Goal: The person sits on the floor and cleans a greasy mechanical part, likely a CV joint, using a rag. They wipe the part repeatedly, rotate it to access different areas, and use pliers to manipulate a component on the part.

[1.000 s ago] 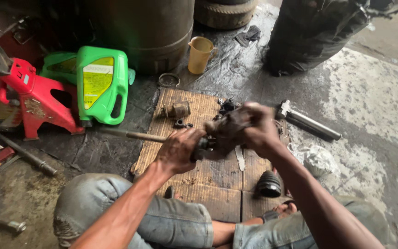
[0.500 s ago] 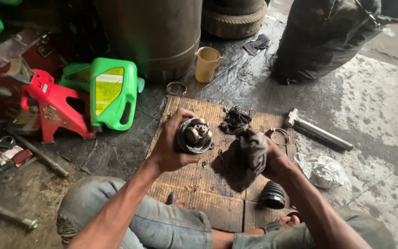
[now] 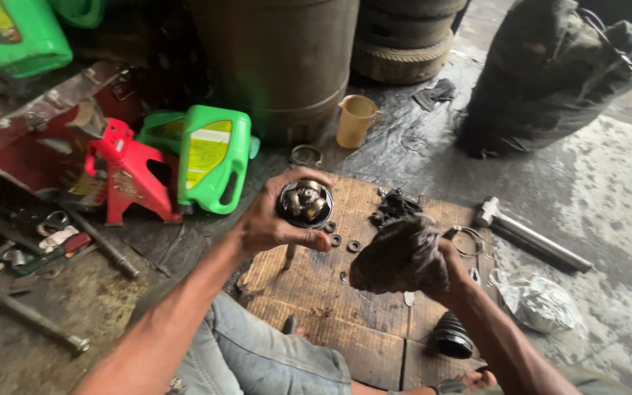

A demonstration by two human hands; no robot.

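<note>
We saw the left hand clamped on a round greasy metal joint, open face up; the right hand, clutching a dark oily rag, hung just beside it over the wooden board.

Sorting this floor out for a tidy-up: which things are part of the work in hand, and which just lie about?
In hand: round metal joint in left hand; dark greasy rag in right hand.
Lying about: green plastic jug, red metal stand, yellow plastic cup, steel hammer.

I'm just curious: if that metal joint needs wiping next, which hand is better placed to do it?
Probably the right hand: it already grips the dirty rag beside the joint, which the left hand holds open end up.
</note>
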